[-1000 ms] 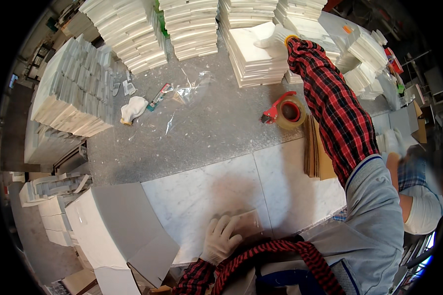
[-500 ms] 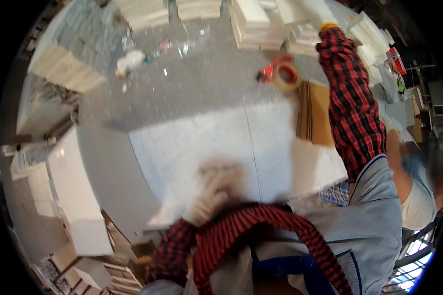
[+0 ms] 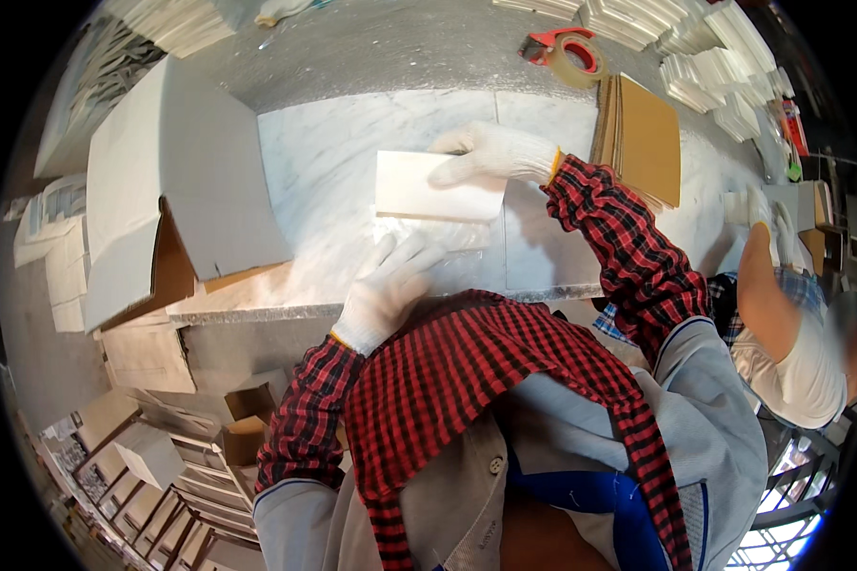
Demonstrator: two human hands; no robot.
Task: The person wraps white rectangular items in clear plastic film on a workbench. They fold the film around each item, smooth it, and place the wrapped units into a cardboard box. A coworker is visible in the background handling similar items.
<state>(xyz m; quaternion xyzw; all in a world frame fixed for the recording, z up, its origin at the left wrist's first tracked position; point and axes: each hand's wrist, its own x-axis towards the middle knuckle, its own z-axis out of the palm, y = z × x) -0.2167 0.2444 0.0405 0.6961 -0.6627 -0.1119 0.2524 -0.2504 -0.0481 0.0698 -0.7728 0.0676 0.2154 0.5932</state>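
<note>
A flat white rectangular slab [image 3: 405,188] is in my right hand [image 3: 486,160], which wears a white knit glove with a yellow cuff edge. The thumb lies over the slab's face and the other fingers go behind its far edge. Below the slab's near edge, a strip of clear plastic film [image 3: 448,235] lies on the marble tabletop [image 3: 319,143]. My left hand [image 3: 390,285], gloved the same way, rests near the table's front edge. Its fingers are apart and point toward the film; whether they touch it I cannot tell.
A white cardboard box [image 3: 214,162] with a flap hanging stands on the left. At the far side are a red tape dispenser [image 3: 571,57], a stack of brown cardboard [image 3: 643,143] and white slab piles [image 3: 633,19]. At right, a co-worker's gloved hand [image 3: 784,228] shows.
My right arm has come back from the far right piles, now with the white slab over the marble. My left hand, blurred before, is steady. The whole view has shifted.
</note>
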